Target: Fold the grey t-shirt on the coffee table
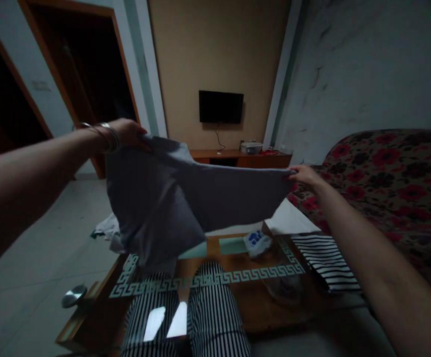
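Observation:
I hold a grey garment (170, 198) spread out in the air in front of me, above a low table. My left hand (128, 133), with bangles on the wrist, is closed on the garment's upper left corner. My right hand (302, 176) pinches its right edge. The cloth hangs down lower on the left side and hides part of the table behind it.
A wooden glass-topped coffee table (237, 275) carries striped black-and-white cloth (208, 307), a folded striped piece (325, 260) and a crumpled white bag (256, 243). A floral sofa (394, 178) stands at right. A wall TV (220, 106) hangs over a cabinet. Clothes (107, 230) lie on the floor.

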A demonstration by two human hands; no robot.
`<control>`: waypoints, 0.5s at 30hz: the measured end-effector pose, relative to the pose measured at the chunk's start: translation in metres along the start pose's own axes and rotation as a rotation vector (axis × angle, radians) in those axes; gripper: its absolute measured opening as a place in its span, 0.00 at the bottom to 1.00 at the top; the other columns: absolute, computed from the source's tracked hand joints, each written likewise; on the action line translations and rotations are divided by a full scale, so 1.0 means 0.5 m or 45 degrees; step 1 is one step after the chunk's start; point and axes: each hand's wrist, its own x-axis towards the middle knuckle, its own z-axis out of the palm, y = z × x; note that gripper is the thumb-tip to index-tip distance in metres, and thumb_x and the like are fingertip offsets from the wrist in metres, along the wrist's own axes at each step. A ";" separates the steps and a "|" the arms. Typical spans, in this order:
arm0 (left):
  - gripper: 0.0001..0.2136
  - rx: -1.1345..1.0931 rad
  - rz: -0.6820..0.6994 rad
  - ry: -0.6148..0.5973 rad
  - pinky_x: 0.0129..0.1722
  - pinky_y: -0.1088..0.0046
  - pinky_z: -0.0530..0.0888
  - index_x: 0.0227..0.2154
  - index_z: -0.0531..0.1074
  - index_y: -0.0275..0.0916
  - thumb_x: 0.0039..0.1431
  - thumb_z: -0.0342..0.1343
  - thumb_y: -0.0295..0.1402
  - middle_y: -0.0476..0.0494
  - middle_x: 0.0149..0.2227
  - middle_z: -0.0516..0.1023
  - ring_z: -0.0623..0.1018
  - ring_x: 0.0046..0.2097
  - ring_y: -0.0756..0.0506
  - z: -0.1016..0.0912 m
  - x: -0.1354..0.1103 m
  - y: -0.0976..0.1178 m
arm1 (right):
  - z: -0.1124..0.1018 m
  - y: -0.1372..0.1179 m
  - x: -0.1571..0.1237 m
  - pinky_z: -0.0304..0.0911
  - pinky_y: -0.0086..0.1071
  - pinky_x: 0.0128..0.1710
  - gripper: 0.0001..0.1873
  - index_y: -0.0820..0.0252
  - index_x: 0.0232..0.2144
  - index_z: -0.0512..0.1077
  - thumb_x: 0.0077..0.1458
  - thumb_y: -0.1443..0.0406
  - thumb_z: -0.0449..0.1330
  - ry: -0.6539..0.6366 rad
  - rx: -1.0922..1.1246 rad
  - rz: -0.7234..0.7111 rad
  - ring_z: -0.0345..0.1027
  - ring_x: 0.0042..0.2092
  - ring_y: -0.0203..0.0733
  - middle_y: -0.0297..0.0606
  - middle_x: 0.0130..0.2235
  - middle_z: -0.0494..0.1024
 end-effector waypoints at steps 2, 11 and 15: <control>0.41 0.365 -0.004 0.188 0.23 0.88 0.50 0.23 0.68 0.07 0.46 0.26 0.49 0.54 0.25 0.67 0.76 0.35 0.51 -0.120 0.025 -0.015 | -0.032 -0.059 0.031 0.57 0.24 0.33 0.17 0.76 0.40 0.73 0.45 0.71 0.60 0.109 0.013 -0.080 0.62 0.28 0.27 0.40 0.34 0.77; 0.34 0.411 0.336 0.356 0.34 0.77 0.61 0.40 0.71 0.17 0.53 0.36 0.49 0.49 0.36 0.72 0.76 0.44 0.45 -0.102 -0.148 0.020 | 0.067 -0.019 -0.092 0.60 0.27 0.38 0.13 0.68 0.35 0.74 0.45 0.75 0.56 0.205 -0.239 -0.242 0.67 0.36 0.36 0.37 0.35 0.77; 0.13 -0.048 0.275 -0.140 0.40 0.77 0.65 0.37 0.74 0.26 0.54 0.50 0.31 0.50 0.35 0.74 0.72 0.34 0.55 0.160 -0.335 0.078 | 0.202 0.114 -0.259 0.59 0.29 0.42 0.11 0.63 0.31 0.74 0.44 0.74 0.55 0.009 -0.427 -0.163 0.66 0.40 0.39 0.38 0.36 0.77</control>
